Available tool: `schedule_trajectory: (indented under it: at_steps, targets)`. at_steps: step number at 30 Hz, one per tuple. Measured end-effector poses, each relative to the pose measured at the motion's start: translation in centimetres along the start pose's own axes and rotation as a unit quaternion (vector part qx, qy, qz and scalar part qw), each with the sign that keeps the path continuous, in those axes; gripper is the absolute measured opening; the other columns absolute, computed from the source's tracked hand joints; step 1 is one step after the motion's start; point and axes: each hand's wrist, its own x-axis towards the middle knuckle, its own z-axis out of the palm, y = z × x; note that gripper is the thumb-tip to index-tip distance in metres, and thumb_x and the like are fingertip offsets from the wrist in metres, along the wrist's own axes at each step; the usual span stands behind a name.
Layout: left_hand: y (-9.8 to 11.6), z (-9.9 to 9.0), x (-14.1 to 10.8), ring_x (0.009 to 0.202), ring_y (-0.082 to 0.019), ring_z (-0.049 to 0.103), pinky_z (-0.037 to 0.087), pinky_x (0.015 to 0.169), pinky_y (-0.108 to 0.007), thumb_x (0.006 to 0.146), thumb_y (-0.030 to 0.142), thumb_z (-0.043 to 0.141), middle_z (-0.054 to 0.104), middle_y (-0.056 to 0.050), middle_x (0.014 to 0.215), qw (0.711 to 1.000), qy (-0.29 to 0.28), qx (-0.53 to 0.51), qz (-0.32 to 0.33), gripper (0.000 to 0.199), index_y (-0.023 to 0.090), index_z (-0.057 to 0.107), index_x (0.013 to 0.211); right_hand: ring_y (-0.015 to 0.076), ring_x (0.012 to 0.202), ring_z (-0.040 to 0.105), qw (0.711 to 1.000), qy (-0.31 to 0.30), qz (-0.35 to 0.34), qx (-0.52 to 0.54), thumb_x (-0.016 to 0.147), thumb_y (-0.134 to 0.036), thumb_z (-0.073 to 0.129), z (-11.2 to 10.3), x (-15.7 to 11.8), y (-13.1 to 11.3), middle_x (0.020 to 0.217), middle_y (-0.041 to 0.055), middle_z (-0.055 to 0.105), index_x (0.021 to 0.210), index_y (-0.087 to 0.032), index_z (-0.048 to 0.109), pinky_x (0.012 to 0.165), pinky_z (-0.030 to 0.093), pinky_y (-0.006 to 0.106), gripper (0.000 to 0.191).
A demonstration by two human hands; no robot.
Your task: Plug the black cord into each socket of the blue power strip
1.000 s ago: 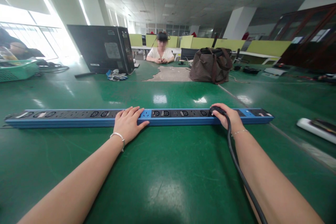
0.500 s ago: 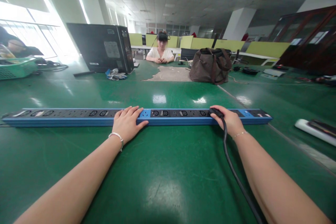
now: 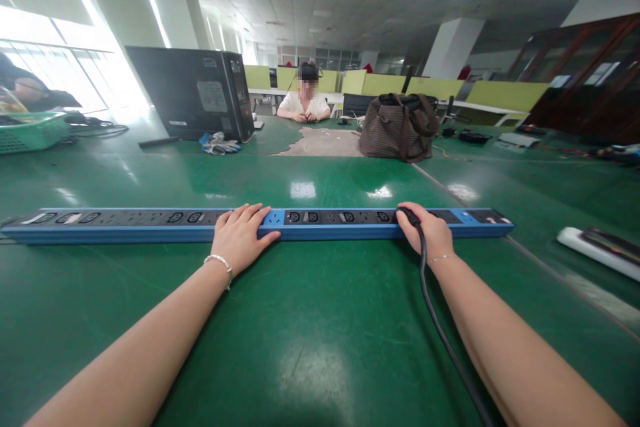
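Observation:
A long blue power strip (image 3: 345, 233) with a black socket face lies crosswise on the green table. My left hand (image 3: 242, 235) rests over the strip left of its middle, fingers stretched across the top and thumb spread along the near side. Right of the middle, my right hand (image 3: 429, 229) pinches a black plug (image 3: 409, 215) at the socket face. My fingers partly cover the plug, so I cannot tell how deep it sits. From it a thick black cable (image 3: 434, 307) runs down toward me beside my right forearm.
Behind the strip stand a black computer case (image 3: 193, 93), gloves (image 3: 219, 143) and a brown bag (image 3: 397, 127). A green basket (image 3: 35, 133) is at far left, a white bar-shaped object (image 3: 597, 250) at right. Another person (image 3: 303, 103) sits across the table; someone else is at the left edge.
My right hand has turned slightly and its wrist has shifted a little left, with the plug still pinched at the strip. My left hand stays on the strip. The whole view has shifted slightly.

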Motion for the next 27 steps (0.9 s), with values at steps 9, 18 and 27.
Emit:
schedule_trajectory:
  at_steps: [9, 18, 27]
  targets:
    - [-0.06, 0.06, -0.02, 0.129, -0.026, 0.039, 0.024, 0.106, -0.045, 0.083, 0.062, 0.037, 0.048, -0.003, 0.14, 1.0, 0.006, 0.0, 0.003, 0.06, 0.028, 0.045, 0.132, 0.022, 0.073, 0.066, 1.0, -0.021, 0.007, 0.012, 0.083, -0.045, 0.047, -0.09, 0.01, -0.08, 0.084, 0.0033, 0.072, 0.101, -0.029, 0.068, 0.063, 0.048, 0.03, 0.032]
    - [-0.06, 0.07, -0.04, 0.129, -0.025, 0.038, 0.024, 0.106, -0.044, 0.083, 0.061, 0.037, 0.047, -0.002, 0.14, 1.0, 0.006, 0.005, 0.003, 0.059, 0.028, 0.045, 0.132, 0.0237, 0.082, 0.066, 1.0, -0.02, -0.015, 0.008, 0.085, -0.041, 0.045, 0.33, -0.42, 0.3, 0.092, 0.0049, 0.071, 0.109, -0.027, 0.064, 0.071, 0.051, 0.033, 0.034]
    - [-0.05, 0.13, 0.02, 0.13, -0.025, 0.038, 0.023, 0.106, -0.044, 0.083, 0.062, 0.037, 0.047, -0.002, 0.14, 1.0, 0.007, 0.007, 0.002, 0.06, 0.029, 0.045, 0.132, 0.0241, 0.09, 0.066, 0.998, 0.027, -0.041, 0.045, 0.085, -0.037, 0.045, 0.9, -0.65, 0.29, 0.103, 0.0072, 0.07, 0.113, -0.022, 0.064, 0.083, 0.05, 0.036, 0.037]
